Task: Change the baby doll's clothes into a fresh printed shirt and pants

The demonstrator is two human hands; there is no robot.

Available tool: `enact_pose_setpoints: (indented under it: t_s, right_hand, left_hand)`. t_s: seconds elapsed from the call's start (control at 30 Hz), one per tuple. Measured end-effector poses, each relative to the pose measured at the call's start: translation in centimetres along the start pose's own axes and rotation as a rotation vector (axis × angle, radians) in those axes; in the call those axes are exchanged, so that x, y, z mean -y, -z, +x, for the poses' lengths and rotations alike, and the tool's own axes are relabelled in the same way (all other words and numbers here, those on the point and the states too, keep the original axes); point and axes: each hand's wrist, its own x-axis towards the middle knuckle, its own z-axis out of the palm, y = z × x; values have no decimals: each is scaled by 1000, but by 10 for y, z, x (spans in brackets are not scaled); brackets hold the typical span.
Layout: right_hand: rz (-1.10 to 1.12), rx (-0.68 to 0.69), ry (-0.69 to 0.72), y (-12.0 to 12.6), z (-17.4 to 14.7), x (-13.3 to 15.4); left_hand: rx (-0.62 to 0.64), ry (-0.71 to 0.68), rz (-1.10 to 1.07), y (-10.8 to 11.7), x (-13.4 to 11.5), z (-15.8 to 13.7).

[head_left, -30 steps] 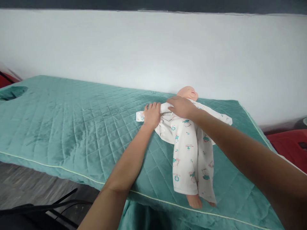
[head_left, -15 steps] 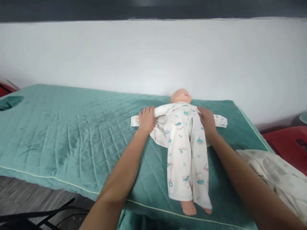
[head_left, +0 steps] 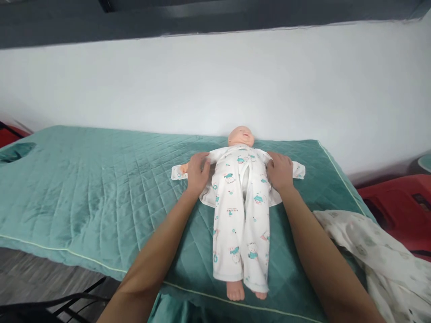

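While both forearms reach across the near edge of the bed, the left hand (head_left: 197,171) lies palm down, fingers loosely spread, on the doll's sleeve at the viewer's left; it presses flat and grips nothing. Just outside that hand the sleeve end lies flat on the cover with a small doll hand showing at the cuff.

Centre: the baby doll (head_left: 240,211) lies on its back on the right half of the bed. Its long axis runs from the near edge toward the wall, head (head_left: 241,135) at the far end close to the wall, bare feet (head_left: 235,290) at the near edge just inside the pale piping. Both arms are spread sideways. It wears a white printed sleepsuit (head_left: 232,233), parted slightly down the chest.

Right of centre: the right hand (head_left: 280,172) rests open and flat on the opposite sleeve, beside the doll's shoulder, clasping nothing.

Far right: a pale patterned cloth (head_left: 377,255) lies crumpled over the bed's near right corner, apart from the doll.

Surface: a teal quilted cover (head_left: 101,188) with a diamond stitch and an oval opening at its far left end. Room: a plain white wall (head_left: 215,85) runs behind, red furniture (head_left: 397,211) stands to the right, grey flooring shows at lower left.
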Motion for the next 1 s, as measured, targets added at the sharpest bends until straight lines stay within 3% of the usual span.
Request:
enact_pose_setpoints:
  t_s: [0.1, 0.2, 0.27, 0.37, 0.47, 0.73, 1.0]
  right_hand:
    - [19, 7, -45, -2, -2, 0]
    - [42, 52, -61, -3, -2, -3]
    - [66, 92, -53, -2, -2, -5]
    - [110, 101, -60, -2, -1, -6]
    - [145, 63, -82, -2, 0, -7]
    - [153, 31, -100, -2, -1, -9]
    - [171, 18, -217, 4, 1, -13]
  left_hand:
    - [-8, 29, -162, 4, -41, 10]
    - [263, -98, -199, 1, -88, 32]
    - [470, -220, -81, -9, -113, 49]
    - [646, -343, 244, -31, -143, 68]
    - [783, -363, 451, -56, -164, 76]
    - [828, -359, 586, -103, -185, 65]
    - [827, -409, 636, -92, -172, 88]
